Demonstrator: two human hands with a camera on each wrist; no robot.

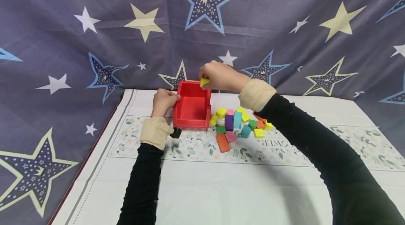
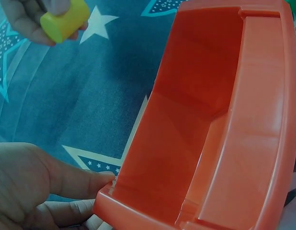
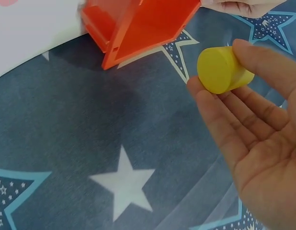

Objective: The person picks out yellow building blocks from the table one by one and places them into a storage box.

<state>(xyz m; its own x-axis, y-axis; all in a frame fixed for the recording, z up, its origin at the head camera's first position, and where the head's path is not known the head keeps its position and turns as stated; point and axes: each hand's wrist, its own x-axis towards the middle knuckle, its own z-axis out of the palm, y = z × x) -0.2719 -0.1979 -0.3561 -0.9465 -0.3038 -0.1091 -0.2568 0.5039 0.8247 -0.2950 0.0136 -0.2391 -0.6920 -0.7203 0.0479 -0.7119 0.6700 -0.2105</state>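
Note:
A red plastic bin (image 1: 193, 109) stands near the table's back edge, its inside bare in the head view. My left hand (image 1: 164, 101) grips the bin's left wall, thumb over the rim and fingers outside, as the left wrist view (image 2: 52, 187) shows at the bin's corner. Above the bin's back right corner, my right hand (image 1: 223, 76) pinches a yellow cylinder block (image 3: 224, 70) between thumb and fingertips. The block is held clear of the bin's rim.
Right of the bin lies a loose group of coloured blocks, among them a purple block (image 1: 229, 122), a light blue block (image 1: 237, 120) and an orange block (image 1: 223, 143). A star-patterned cloth (image 1: 202, 49) hangs behind the white table (image 1: 221, 190).

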